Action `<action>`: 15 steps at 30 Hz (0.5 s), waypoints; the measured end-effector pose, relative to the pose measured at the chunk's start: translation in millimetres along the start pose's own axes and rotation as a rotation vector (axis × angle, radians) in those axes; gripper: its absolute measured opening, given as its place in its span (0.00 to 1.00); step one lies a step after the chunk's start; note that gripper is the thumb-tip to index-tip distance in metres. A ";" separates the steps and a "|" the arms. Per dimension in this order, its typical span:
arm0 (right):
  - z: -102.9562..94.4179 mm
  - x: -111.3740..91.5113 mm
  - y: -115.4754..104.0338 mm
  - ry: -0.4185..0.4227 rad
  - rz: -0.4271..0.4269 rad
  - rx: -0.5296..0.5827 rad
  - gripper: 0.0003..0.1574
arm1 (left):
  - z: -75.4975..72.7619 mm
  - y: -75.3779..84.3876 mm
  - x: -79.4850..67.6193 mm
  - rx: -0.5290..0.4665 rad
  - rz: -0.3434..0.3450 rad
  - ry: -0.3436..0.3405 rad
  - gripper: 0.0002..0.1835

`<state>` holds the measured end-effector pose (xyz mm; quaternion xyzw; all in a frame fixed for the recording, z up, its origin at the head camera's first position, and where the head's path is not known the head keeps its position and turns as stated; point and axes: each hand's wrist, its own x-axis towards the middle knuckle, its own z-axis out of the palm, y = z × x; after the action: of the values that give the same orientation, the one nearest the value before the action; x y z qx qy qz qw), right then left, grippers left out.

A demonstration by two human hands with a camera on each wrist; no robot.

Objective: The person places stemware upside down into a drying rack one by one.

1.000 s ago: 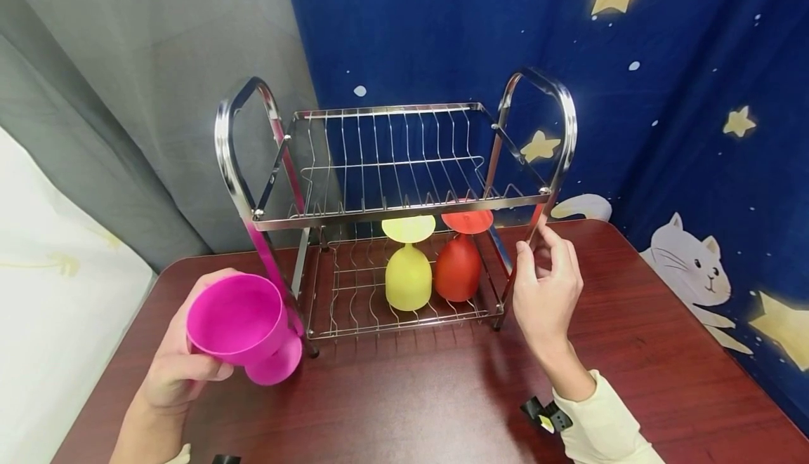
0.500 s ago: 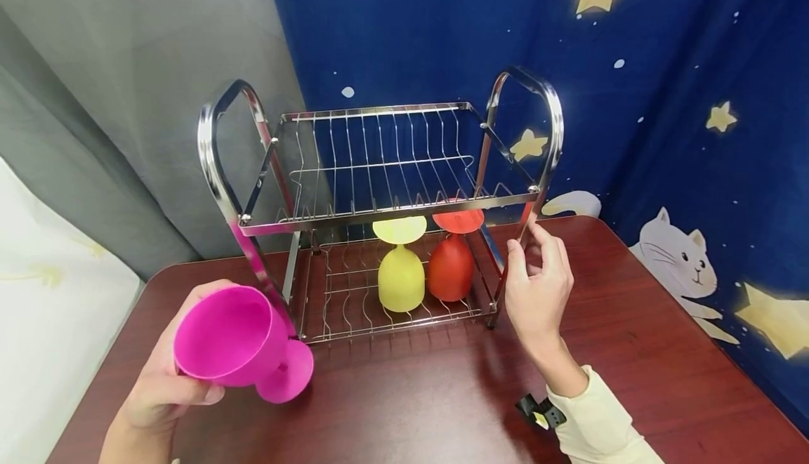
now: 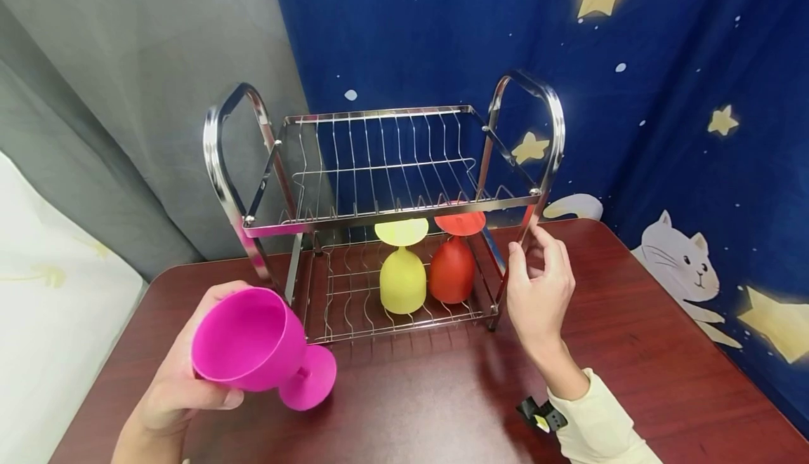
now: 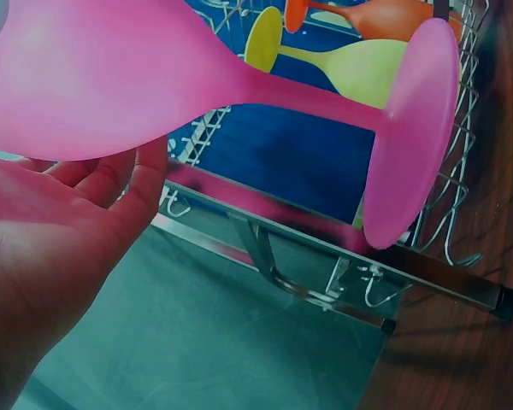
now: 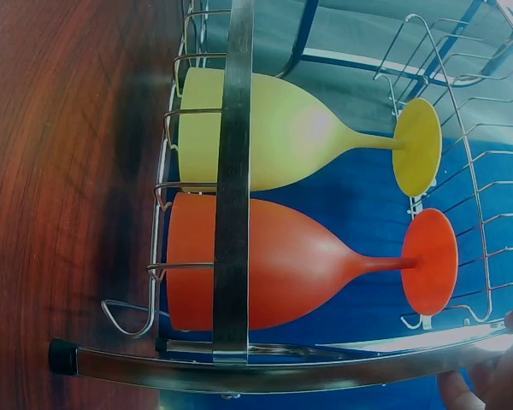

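Observation:
My left hand grips the bowl of a magenta plastic goblet, tilted so its mouth faces up toward the head camera. The goblet's foot points right, just in front of the left end of a chrome two-tier dish rack. Thumb and fingers of my right hand hold the rack's right front post. Upside down on the lower tier stand a yellow goblet and, to its right, a red goblet. The right wrist view shows both goblets behind a metal bar, with little of that hand visible.
The rack's upper wire tier holds nothing visible. A dark red wooden table lies under the rack. Behind hang a grey curtain and a blue star-patterned curtain. White cloth hangs at the left.
The magenta goblet has moved right relative to the rack and tipped further, its foot swinging out to the right. My right hand keeps its hold on the post. The camera view has shifted slightly.

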<state>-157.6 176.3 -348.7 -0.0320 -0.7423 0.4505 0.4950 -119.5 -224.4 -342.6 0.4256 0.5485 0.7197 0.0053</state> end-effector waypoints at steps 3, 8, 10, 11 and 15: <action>0.1 0.0 -0.4 0.008 0.011 0.012 0.21 | 3.4 -0.2 0.7 0.014 -0.025 -0.002 0.54; 1.1 0.8 -2.9 0.034 0.028 0.027 0.21 | 8.5 0.2 3.6 0.048 -0.062 -0.007 0.53; 0.2 1.2 -3.1 0.030 0.027 0.026 0.21 | 10.3 -0.1 5.1 0.060 -0.069 -0.010 0.53; -0.1 1.3 -1.4 0.029 0.027 0.030 0.22 | 11.3 -0.3 5.9 0.067 -0.071 -0.010 0.53; -1.4 1.6 -1.5 0.038 0.020 0.062 0.22 | 14.2 -0.9 8.6 0.078 -0.101 -0.007 0.53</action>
<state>-156.7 177.1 -346.4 -0.0325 -0.7180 0.4777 0.5052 -116.7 -208.8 -337.5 0.3998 0.5968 0.6952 0.0272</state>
